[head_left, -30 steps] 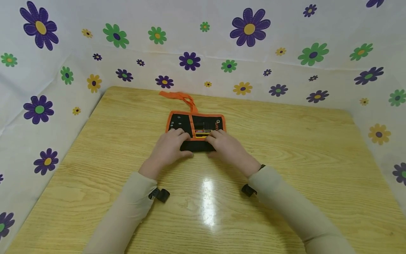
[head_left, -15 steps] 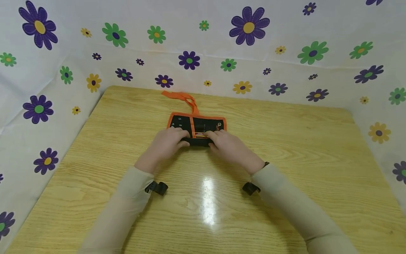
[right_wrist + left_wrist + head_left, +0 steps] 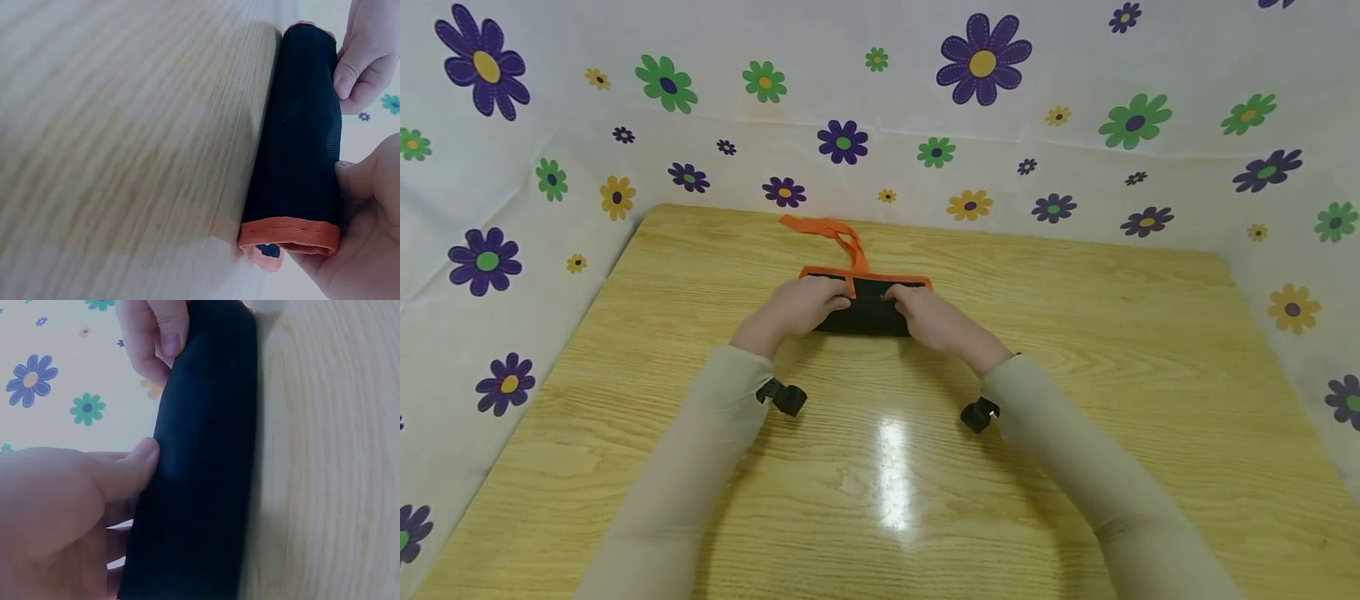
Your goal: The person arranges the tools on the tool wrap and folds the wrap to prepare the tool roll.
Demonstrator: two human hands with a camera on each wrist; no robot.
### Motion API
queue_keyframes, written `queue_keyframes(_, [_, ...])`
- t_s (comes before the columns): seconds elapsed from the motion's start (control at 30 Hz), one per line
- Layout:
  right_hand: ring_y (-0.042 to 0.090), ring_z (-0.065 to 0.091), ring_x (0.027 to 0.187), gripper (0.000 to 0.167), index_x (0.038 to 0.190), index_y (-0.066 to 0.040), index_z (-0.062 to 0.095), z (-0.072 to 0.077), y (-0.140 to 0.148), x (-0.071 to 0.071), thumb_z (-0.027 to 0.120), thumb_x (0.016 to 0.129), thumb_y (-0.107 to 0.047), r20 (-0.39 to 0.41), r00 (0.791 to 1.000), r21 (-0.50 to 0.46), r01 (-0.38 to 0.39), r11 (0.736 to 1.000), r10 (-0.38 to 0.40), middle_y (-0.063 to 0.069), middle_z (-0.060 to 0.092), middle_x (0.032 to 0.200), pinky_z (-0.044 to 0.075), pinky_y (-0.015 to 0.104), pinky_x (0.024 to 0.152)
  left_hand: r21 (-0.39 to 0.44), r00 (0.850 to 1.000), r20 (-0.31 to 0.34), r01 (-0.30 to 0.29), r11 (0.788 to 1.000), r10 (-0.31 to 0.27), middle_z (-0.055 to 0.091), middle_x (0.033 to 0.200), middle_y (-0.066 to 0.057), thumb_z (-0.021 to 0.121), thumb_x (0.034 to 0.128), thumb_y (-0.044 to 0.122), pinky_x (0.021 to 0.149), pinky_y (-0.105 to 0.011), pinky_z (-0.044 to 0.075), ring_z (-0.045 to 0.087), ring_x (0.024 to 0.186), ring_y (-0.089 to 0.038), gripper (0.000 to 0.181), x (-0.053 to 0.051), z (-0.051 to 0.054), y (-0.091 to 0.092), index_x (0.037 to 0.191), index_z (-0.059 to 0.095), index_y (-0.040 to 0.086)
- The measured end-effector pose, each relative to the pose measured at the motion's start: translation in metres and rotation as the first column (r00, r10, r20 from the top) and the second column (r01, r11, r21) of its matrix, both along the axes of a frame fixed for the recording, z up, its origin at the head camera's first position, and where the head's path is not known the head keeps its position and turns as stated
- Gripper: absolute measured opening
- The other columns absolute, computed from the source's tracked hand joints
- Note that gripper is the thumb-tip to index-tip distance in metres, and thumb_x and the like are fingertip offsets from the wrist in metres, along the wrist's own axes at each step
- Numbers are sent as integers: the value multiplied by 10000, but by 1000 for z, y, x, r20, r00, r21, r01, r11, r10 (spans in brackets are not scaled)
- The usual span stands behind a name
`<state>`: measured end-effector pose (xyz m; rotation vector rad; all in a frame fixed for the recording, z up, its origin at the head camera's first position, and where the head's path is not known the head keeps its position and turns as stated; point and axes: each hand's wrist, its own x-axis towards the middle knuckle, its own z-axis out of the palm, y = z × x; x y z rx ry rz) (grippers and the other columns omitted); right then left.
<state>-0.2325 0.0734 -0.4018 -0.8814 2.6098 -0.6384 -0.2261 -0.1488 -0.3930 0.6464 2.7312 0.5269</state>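
Observation:
A black fabric tool roll (image 3: 868, 318) with orange trim lies partly rolled up near the back of the table. My left hand (image 3: 801, 307) holds its left part, the thumb on the near side. On the right part, my right hand (image 3: 938, 318) grips the roll the same way, thumb in front. The left wrist view shows the smooth black outside of the roll (image 3: 203, 444) under both thumbs. An orange-edged end of the roll (image 3: 289, 232) faces the right wrist view. Its inner pockets are mostly hidden by the folded part and the fingers.
An orange tie strap (image 3: 823, 227) trails from the roll's far edge toward the back of the wooden table (image 3: 1075, 400). A white cloth with printed flowers (image 3: 910, 117) hangs behind and at both sides. Black straps with small cameras (image 3: 786, 398) sit on both wrists.
The near part of the tool roll has been turned over away from me, covering the printed pockets and the yellow-red items. Both hands have moved slightly forward with it.

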Motion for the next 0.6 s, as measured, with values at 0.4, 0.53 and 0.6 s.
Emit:
queue_keyframes(0.4, [290,557,941,134,1046,8,654,-7,0,-19,588,947,-54,-303,953,-77,-36,996,11,141,608,992,466,389,864,36,961,-227,-152,988,156,597,952,-54,612,946,301,818,-438,433,548,929,-273,198,-13,-13,3,985,672,117])
queue_keyframes(0.53, [288,572,943,129,1025,11,667,-7,-3,-25,565,954,-26,-313,949,-54,-59,997,39,144,628,989,473,378,866,14,932,-299,-213,977,208,558,851,-25,636,922,350,741,-400,399,527,848,-249,226,-16,-19,5,839,637,140])
queue_keyframes(0.6, [290,585,959,150,1047,15,665,-7,-4,-27,546,963,-20,-289,957,-45,-49,998,34,149,640,1008,476,378,875,7,923,-318,-224,975,215,539,808,-17,639,916,365,704,-385,375,514,803,-240,256,-17,-20,6,784,608,148])
